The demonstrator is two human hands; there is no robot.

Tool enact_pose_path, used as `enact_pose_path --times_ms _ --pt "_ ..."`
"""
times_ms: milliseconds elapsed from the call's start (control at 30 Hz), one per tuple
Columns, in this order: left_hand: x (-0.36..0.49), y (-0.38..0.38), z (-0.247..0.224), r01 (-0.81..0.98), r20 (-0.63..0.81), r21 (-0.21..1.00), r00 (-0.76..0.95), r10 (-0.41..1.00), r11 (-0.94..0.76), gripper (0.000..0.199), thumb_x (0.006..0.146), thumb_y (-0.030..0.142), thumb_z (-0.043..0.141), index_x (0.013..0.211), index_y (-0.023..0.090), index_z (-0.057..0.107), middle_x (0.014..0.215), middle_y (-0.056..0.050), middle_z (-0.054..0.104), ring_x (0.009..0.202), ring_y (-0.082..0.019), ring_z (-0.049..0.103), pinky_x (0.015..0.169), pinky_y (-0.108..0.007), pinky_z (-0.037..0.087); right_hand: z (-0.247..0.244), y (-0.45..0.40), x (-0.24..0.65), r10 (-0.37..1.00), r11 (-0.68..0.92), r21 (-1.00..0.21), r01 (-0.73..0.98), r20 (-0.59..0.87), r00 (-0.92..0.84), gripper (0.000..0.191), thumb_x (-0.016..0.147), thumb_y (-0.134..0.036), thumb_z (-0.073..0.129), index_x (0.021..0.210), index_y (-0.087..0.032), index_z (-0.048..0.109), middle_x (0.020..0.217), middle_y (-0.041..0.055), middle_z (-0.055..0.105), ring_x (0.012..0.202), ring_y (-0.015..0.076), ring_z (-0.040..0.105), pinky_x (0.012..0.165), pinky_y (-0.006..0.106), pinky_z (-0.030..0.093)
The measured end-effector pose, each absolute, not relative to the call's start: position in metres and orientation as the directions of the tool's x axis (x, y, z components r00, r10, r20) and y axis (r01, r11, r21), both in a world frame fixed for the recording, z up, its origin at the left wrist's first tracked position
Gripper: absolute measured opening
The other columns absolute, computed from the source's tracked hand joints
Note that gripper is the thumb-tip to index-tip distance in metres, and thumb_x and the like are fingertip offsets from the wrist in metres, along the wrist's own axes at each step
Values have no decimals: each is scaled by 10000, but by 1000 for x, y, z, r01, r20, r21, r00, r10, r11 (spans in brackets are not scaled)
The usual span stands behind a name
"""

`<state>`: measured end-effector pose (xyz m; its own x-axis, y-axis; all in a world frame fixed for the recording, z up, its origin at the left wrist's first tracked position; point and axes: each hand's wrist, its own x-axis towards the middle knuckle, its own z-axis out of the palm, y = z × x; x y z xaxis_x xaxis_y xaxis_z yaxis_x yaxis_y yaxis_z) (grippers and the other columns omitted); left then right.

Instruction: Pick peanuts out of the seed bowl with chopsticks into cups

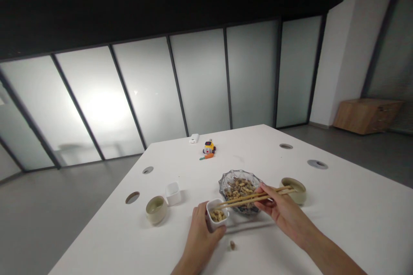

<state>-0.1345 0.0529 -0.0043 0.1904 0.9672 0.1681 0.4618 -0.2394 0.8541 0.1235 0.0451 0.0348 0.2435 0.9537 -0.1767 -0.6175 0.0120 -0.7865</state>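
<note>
Landmark = the glass bowl [226, 179]. My right hand [278, 209] has the chopsticks [243, 200], thumb and fingers pinched in on them, just at the bowl's right near side. Long axis runs roughly left-right, crossing over the bowl's near half; tips point left and dip slightly toward me, back ends stick out right past my hand. Sticks near parallel, small gap between them. Tips are in the mouth of the white cup [213, 226], just left of the bowl on its near side. Can't tell if they have hold of a piece. My left hand [200, 240] is wrapped on that cup, fingers on its left wall, thumb round the near right, opened only to cup width. Cup is tilted a bit, mouth toward me, tan pieces [218, 215] inside. Bowl has more of the same plus darker bits. One loose brown piece [232, 245] on the table [277, 245], nearer me than the bowl. Green bowl [301, 198] sits right of the bowl, behind my wrist. Second white cup [173, 195] is left of the bowl, well apart.
</note>
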Motion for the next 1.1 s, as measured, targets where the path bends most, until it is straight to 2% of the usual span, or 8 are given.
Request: enact_pose_path --times_ms 133,267,367,467,600,833,1100 --pt "-135 52 -3 487 151 843 194 969 -229 556 749 243 713 1294 168 632 1248 -103 664 1163 -290 573 1024 -379 455 30 48 127 938 92 -792 -604 -135 319 379 576 -409 1054 754 -197 795 778 3 782 677 153 742 596 232 687" --pt "-135 52 -3 509 143 833 183 973 -218 534 752 253 711 1276 186 635 1231 -91 664 1137 -286 576 999 -370 460 41 45 135 937 88 -835 -543 -116 331 425 556 -453 1049 703 -177 762 740 24 754 647 166 721 554 252 667" --pt "-135 51 -3 516 136 831 173 975 -208 522 750 247 709 1263 185 634 1219 -90 664 1125 -283 577 993 -370 459 57 38 146 951 90 -889 -449 -57 304 487 558 -535 1026 666 -162 731 661 20 692 537 135 631 414 221 561" --pt "-135 51 -3 504 139 837 180 974 -213 518 753 243 706 1264 190 634 1225 -87 663 1126 -280 578 993 -366 460 66 32 156 971 29 -948 -318 -50 236 539 590 -618 978 631 -155 703 569 6 610 469 118 556 367 216 483" --pt "-136 50 -3 514 136 831 179 974 -211 514 756 257 709 1262 201 639 1207 -80 668 1117 -282 580 986 -364 461 66 29 159 986 -30 -986 -162 -56 155 573 631 -685 920 637 -157 697 564 4 597 475 125 566 418 242 523" --pt "-136 53 -7 514 141 827 205 969 -229 532 733 245 682 1257 165 633 1204 -98 665 1138 -291 578 1017 -377 452 61 31 152 995 -49 -998 -35 -52 90 569 639 -704 891 647 -171 692 573 11 630 508 148 615 467 257 571" --pt "-136 58 -9 539 143 805 231 962 -249 525 707 234 675 1229 185 642 1191 -108 673 1161 -308 585 1043 -389 455 55 34 151 990 -59 -998 -3 -59 128 566 636 -723 877 637 -196 670 585 33 680 544 184 674 494 272 608"
